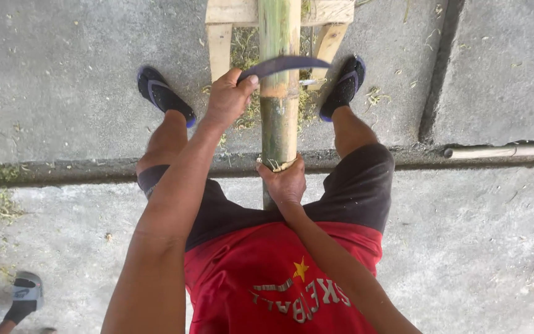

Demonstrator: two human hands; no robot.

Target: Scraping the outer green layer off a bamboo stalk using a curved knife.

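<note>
A left hand (227,99) grips a curved blade (285,64) laid across an upright bamboo pole (279,105); the right hand (285,184) clasps the pole lower down, below a wooden stand (220,37).

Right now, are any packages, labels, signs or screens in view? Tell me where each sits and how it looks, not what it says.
No packages, signs or screens show.
Shirt print: on the red shirt at the bottom middle; a yellow star above curved pale grey lettering.
Nothing printed shows on the green bamboo pole, the curved knife in the left hand, or by the right hand.
</note>
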